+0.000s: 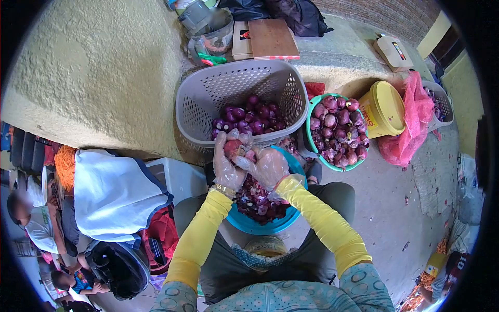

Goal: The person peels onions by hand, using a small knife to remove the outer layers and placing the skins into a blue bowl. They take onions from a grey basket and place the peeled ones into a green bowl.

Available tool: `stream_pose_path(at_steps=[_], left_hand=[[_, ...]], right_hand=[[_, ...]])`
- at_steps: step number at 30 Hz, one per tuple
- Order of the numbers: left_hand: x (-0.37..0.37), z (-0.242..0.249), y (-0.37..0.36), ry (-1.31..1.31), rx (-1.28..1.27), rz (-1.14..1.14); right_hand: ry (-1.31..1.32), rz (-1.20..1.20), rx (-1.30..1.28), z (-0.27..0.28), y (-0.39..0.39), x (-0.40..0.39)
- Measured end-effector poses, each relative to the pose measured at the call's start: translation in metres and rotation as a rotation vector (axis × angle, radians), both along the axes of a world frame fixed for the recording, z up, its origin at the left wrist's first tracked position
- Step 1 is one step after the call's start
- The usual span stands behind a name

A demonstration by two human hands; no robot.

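Observation:
My left hand (230,167), in a clear plastic glove, is closed around a red onion (234,148). My right hand (270,169), gloved the same way, has its fingers drawn together against the onion's right side, its thumb just below. What those fingers pinch is hidden. Under both hands sits a blue basin (240,221) with loose onion skins (260,203) in it. Just beyond the hands stands a grey perforated basket (195,117) with shiny peeled purple onions (249,118). To its right, a green-rimmed tub (313,136) is heaped with onions in dry skins (338,130).
Right of the tub stand a yellow lidded bucket (382,109) and a pink mesh sack (397,148). A white cloth (117,192) covers something at left. Brown boards (273,39) lie on the ledge behind the basket. Other people (41,229) are at the far left and lower right.

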State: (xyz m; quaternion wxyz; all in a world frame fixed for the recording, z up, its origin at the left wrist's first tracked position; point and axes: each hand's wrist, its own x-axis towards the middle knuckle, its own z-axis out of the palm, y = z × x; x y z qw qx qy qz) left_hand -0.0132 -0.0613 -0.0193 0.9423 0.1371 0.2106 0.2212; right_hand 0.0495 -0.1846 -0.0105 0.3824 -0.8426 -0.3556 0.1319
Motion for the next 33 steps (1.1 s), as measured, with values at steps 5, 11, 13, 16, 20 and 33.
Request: stream_pose_path(at_steps=[5,11,13,16,20,33], left_hand=[[-0.001,0.007,0.019,0.083,0.055,-0.318],[-0.003,0.016,0.01,0.188,0.117,-0.28],[-0.002,0.007,0.008,0.172,0.119,-0.258],[0.002,0.006,0.002,-0.024,-0.022,-0.176],[0.003,0.001,-0.005,-0.042,0.061,0.041],[-0.001,-0.004,0.008,0.053,0.099,-0.284]], right_hand=[[0.057,0.197,0.067,0.025,-0.013,0.028],[-0.109,0.218,0.011,0.016,-0.014,0.027],[-0.121,0.178,-0.02,0.01,-0.011,0.017],[-0.095,0.055,-0.005,0.003,-0.002,0.002],[0.109,0.007,0.046,0.004,0.001,-0.004],[-0.212,0.196,-0.007,0.008,-0.01,0.026]])
